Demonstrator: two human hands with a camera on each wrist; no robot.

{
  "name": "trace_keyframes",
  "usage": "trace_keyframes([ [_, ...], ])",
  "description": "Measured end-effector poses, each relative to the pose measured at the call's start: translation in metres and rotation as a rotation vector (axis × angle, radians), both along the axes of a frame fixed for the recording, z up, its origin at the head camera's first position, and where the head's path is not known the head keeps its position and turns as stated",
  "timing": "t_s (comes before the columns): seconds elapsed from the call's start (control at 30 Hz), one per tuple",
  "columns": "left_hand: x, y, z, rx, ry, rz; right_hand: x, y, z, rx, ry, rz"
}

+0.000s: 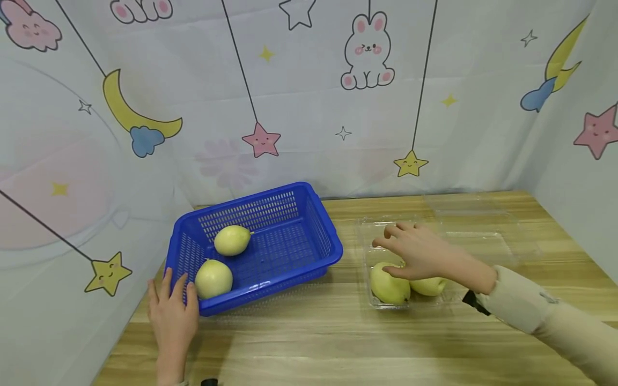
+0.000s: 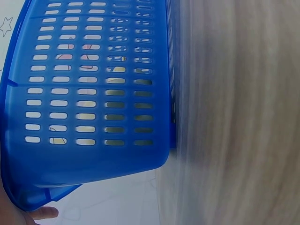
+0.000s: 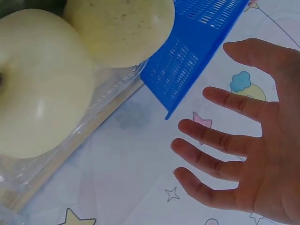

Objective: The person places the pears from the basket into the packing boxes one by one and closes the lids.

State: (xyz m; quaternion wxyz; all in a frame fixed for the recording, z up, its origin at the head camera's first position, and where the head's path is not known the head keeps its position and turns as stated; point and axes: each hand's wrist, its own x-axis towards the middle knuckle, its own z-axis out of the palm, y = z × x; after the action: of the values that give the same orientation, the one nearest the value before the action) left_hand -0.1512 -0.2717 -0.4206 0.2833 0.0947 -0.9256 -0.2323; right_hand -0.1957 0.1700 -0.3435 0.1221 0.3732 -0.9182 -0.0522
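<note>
A blue plastic basket (image 1: 270, 289) stands at the left with two pale yellow pears inside, one pear (image 1: 233, 240) towards the back, another pear (image 1: 214, 279) near its front left corner. My left hand (image 1: 173, 316) touches that corner's rim with fingers spread; the left wrist view shows the slotted basket side (image 2: 89, 164) close up. On the right, a clear plastic box (image 1: 364, 252) holds a pear (image 1: 389, 287) and a second pear (image 1: 428, 286), partly hidden by my right hand. Above them hovers the right hand (image 1: 425, 254), fingers apart and holding nothing, also plain in the right wrist view.
The box's clear lid (image 1: 483, 214) lies spread towards the back right. Under everything is a wood-grain table (image 1: 309, 343). A white curtain (image 1: 314, 96) printed with stars, moons and a rabbit encloses the back and both sides.
</note>
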Motion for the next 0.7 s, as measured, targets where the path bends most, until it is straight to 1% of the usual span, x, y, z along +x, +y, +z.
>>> trace_keyframes([
  [0.17, -0.001, 0.001, 0.0, 0.008, -0.01, 0.001, -0.006, -0.012, 0.005, -0.027, -0.006, 0.049],
  [0.37, -0.001, 0.0, 0.001, 0.007, -0.001, -0.002, -0.012, -0.027, 0.012, -0.044, -0.018, 0.102],
  [0.5, -0.001, 0.0, 0.001, 0.002, 0.006, -0.006, -0.016, -0.036, 0.015, -0.062, -0.037, 0.122],
  [0.7, 0.0, 0.001, 0.0, 0.003, 0.013, -0.007, -0.024, -0.044, 0.017, -0.103, -0.075, 0.124],
])
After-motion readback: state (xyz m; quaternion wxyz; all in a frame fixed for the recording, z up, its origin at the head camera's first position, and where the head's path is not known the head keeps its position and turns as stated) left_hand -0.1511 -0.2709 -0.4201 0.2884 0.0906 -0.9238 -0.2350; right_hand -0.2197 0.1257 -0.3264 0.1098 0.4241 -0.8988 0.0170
